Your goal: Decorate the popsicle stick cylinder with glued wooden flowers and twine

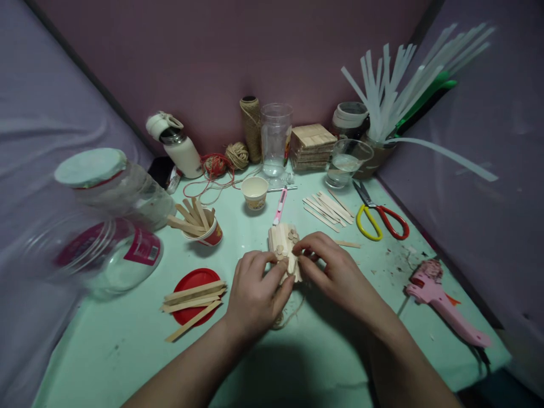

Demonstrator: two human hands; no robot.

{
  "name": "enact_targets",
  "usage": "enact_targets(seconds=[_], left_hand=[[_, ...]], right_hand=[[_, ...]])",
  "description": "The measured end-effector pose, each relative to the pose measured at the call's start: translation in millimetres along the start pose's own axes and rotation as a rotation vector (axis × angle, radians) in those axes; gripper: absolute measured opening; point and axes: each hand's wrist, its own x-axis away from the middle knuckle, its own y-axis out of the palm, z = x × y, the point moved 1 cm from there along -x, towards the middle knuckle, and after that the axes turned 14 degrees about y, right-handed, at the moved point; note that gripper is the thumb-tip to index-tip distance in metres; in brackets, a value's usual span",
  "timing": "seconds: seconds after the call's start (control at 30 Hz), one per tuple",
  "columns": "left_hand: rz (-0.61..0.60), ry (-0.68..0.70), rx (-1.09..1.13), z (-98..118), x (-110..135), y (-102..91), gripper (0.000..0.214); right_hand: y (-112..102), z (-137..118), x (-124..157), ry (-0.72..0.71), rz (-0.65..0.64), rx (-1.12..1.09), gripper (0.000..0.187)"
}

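Observation:
A small craft piece made of wooden craft sticks (279,234) is between my hands at the middle of the table. Little rounded wood bits form flower-like shapes on its face. My left hand (258,288) grips its near left side, thumb and fingers closed around a short pale stick piece on the front. From the right, my right hand (335,269) has its fingertips pinched against the front just below one flower shape. Whatever lies between those fingertips is too small to make out. Some twine (297,310) trails below the piece.
A pink glue gun (442,309) and scissors (382,221) lie right. Loose sticks (327,209), a pink cutter (280,205) and a paper cup (255,192) are beyond. Left are a cup of sticks (210,233), a red lid (182,317) with sticks, and clear jars (144,198).

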Motion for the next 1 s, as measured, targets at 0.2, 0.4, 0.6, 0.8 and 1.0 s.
enact_targets(seconds=[0.2, 0.4, 0.6, 0.8, 1.0], left_hand=[[0.041, -0.011, 0.058, -1.6, 0.9, 0.9, 0.017], [0.107, -0.021, 0.167, -5.4, 0.2, -1.7, 0.016], [0.125, 0.009, 0.36, -6.3, -2.3, -8.2, 0.017], [0.056, -0.022, 0.503, -2.8, -2.8, -12.3, 0.021], [0.079, -0.108, 0.486, 1.6, -2.4, -10.4, 0.024]], right_hand=[[-6.9, -1.1, 1.5, -0.036, -0.099, 0.01, 0.015], [-14.6, -2.1, 3.2, 0.038, -0.149, -0.148, 0.013], [-18.1, 1.0, 2.0, 0.106, -0.117, -0.183, 0.01], [-23.0, 3.7, 2.5, 0.101, -0.147, -0.098, 0.012], [-24.6, -5.4, 9.6, 0.025, -0.251, -0.057, 0.017]])
